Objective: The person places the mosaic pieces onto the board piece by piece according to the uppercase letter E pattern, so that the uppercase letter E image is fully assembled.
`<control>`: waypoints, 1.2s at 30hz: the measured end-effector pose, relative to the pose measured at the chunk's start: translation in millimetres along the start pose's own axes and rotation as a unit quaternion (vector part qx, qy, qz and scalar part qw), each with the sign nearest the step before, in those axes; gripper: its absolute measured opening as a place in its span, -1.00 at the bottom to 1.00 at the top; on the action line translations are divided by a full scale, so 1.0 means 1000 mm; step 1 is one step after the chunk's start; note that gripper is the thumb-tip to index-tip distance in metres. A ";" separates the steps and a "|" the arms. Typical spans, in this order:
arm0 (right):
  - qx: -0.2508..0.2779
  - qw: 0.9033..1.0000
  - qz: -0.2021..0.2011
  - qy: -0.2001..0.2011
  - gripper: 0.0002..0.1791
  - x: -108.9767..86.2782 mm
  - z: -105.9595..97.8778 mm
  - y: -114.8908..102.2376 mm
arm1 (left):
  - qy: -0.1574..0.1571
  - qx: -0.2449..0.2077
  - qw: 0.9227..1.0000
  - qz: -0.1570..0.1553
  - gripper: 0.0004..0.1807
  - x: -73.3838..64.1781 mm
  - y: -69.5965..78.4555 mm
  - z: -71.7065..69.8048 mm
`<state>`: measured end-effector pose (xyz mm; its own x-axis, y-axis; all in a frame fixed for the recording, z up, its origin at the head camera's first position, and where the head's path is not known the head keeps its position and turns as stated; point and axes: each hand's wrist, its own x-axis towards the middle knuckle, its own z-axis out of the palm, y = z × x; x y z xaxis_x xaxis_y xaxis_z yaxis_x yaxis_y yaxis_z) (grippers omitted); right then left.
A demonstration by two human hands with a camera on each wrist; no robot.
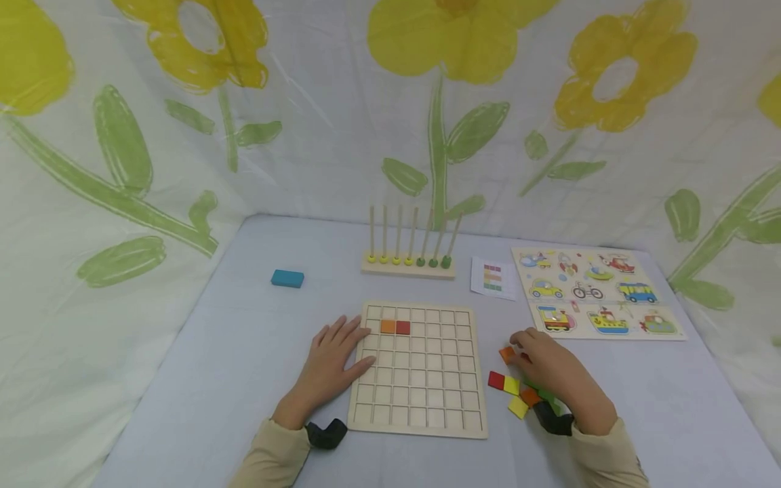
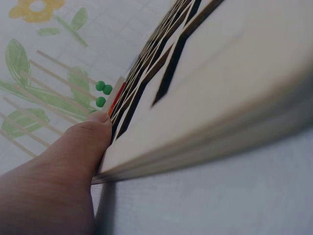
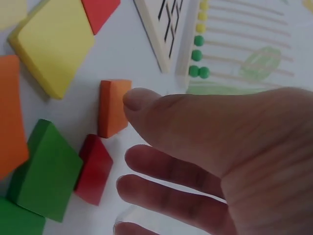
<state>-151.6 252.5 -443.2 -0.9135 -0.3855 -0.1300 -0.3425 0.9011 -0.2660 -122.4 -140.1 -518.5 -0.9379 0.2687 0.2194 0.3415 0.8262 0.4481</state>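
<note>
My left hand rests with spread fingers on the left edge of a wooden grid board. In the left wrist view the thumb lies against the board's edge. An orange tile and a red tile sit side by side in the board's second row. My right hand is over the loose tiles right of the board, fingers loosely bent. Its thumb tip overlaps a loose orange tile in the right wrist view. A red tile and a green tile lie close by.
Behind the board stands a peg rack with yellow and green beads. A pattern card and a vehicle puzzle board lie at the back right. A teal block is at the back left. Yellow tiles lie near the right wrist.
</note>
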 end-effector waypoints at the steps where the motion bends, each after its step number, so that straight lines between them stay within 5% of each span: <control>1: 0.001 1.000 -0.001 0.000 -0.74 0.000 0.001 0.001 | -0.001 0.001 1.000 0.000 -0.41 0.000 0.000 0.000; 25: -0.022 1.000 -0.009 0.018 -0.57 0.008 0.012 0.000 | -0.008 0.005 1.000 -0.003 -0.40 0.001 0.003 -0.003; 36: -0.022 0.997 -0.054 0.055 -0.75 0.032 0.009 -0.022 | -0.003 0.005 1.000 -0.002 -0.41 0.000 0.002 -0.002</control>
<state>-171.5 218.8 -450.0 -0.8885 -0.4589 0.0028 -0.4472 0.8645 -0.2295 -121.6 -139.6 -515.8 -0.9398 0.2681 0.2118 0.3366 0.8327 0.4397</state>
